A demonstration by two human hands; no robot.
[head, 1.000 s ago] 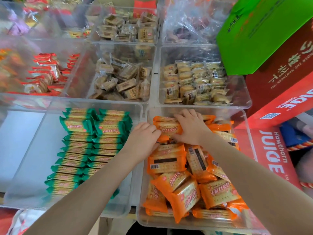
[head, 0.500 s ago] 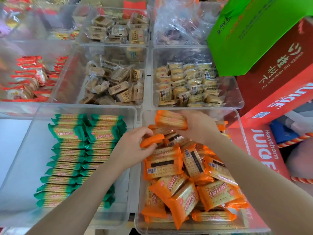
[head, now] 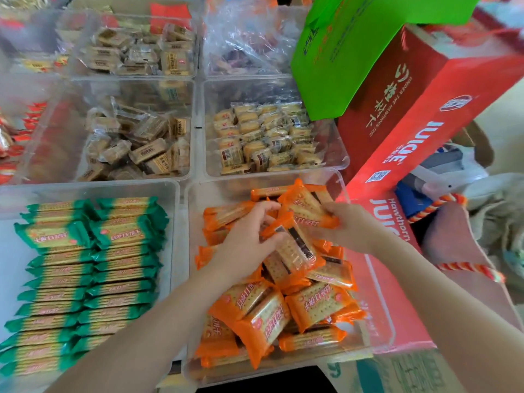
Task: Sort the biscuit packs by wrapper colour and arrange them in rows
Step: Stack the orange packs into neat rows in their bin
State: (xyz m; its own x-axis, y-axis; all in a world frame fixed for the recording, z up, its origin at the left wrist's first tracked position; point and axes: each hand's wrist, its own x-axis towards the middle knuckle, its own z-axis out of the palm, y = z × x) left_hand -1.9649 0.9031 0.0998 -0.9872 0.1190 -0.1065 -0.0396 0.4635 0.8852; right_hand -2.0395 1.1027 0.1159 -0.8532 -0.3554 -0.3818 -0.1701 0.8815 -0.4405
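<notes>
The left hand [head: 243, 245] curls around an orange pack [head: 295, 245] tilted on top of the heap, thumb and fingers grasping its near end. The right hand [head: 348, 225] pinches another orange pack [head: 304, 204] just beyond it, lifted at the far end of the clear bin [head: 377, 330]. Under both hands, loose orange packs [head: 283, 313] lie jumbled in that bin. Left of the left hand, green packs [head: 85, 268] stand in two neat rows in a neighbouring bin [head: 175, 251]. Beyond the hands sit bins of clear-wrapped biscuits [head: 263, 134]. Right of the right hand leans a red juice carton [head: 425, 114]
</notes>
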